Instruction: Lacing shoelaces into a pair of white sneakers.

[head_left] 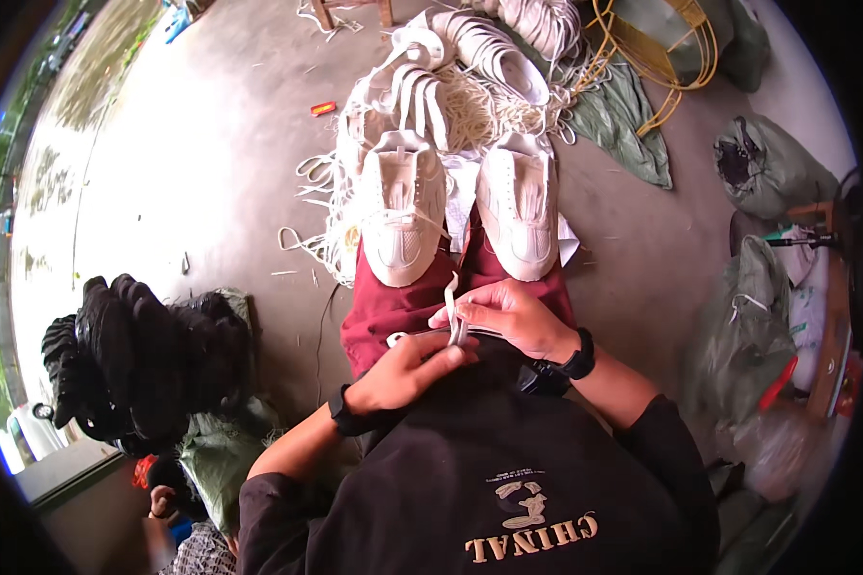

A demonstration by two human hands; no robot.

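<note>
Head view, only one. Left hand [417, 364] and right hand [520, 318] met over the lap, in front of the black shirt [479, 450]. Both grips were closed on a white lace [454, 311]: thumb and fingers pinched it, a short free end stood up between them. Another white bit poked out beside the left hand; couldn't tell if it was the same lace.

Left shoe [403, 216] and right shoe [520, 206], both white, sat side by side over the knees, toes toward the body, on the maroon trousers [379, 326]. Left shoe had a lace across its lower eyelets; none showed across the right one. Tangle of loose laces [321, 216] lay past and left of the shoes, partly on the floor [268, 172].

Risks, my judgement: pinch was on a narrow strip near its end, so a sharp pull could have slipped it out. Twisting between fingers could have knotted it. Shoes looked unsecured; a knee shift could have tipped one off. The tangle sat close to the left shoe, so a trailing strand could have snagged there.
</note>
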